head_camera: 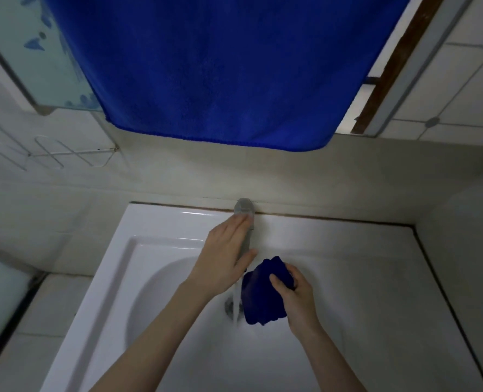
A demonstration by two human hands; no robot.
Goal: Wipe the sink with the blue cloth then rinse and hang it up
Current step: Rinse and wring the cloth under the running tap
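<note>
I count two hands, the left hand (pixel 225 251) and the right hand (pixel 298 292); two blue cloths, a hanging towel (pixel 220 66) and a small cloth (pixel 262 301); one sink (pixel 164 222); one tap (pixel 244 206); one wire rack (pixel 53 155).

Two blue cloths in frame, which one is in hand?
The small bunched cloth, gripped by the right hand over the sink beside the running water. The large cloth hangs spread out above, with no hand on it.

Cloth (pixel 262 295) held in right hand (pixel 295 297) over sink (pixel 347 250). Just left of grip: water stream (pixel 236 309), drain (pixel 227 302) beneath. Behind-left: tap (pixel 245 210), overlaid by left hand (pixel 226 257). Far behind, above: hung towel (pixel 214 66). Far left: wall rack (pixel 50 157).
</note>
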